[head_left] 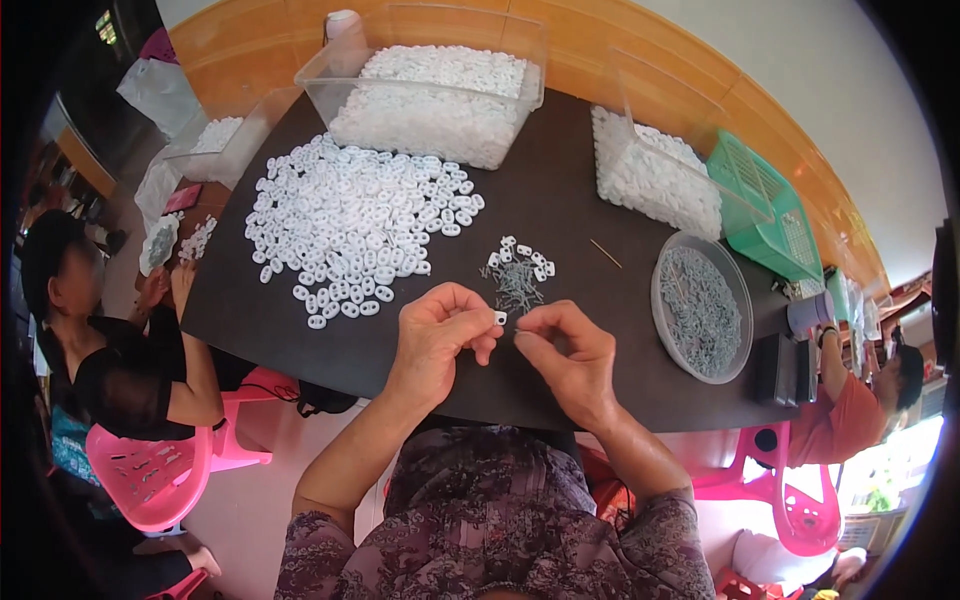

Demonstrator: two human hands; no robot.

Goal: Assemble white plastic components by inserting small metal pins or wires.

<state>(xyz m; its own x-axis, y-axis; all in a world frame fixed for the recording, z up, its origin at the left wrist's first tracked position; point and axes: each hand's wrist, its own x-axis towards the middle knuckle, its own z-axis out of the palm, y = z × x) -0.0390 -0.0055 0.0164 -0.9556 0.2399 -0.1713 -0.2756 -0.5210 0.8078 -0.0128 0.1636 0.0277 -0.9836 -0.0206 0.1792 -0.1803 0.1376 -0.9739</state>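
Observation:
Between thumb and forefinger, my left hand [435, 338] pinches a small white oval plastic piece [499, 318] with a hole showing in it. Just to its right, my right hand [572, 352] has thumb and fingertips together; whatever is in them is too small to make out. Beyond my fingers lies a small heap of thin grey screws or nails [517, 287]. A few white pieces with dark holes [541, 268] sit at that heap's far side. A large pile of loose white two-holed pieces [340, 215] spreads over the table to the left.
A clear tub of white pieces [425, 105] stands behind the pile. Another clear tub [660, 170], a green basket [765, 205] and a round bowl of grey fasteners [703, 308] are at right. A thin stick [606, 253] lies nearby. People sit at both sides.

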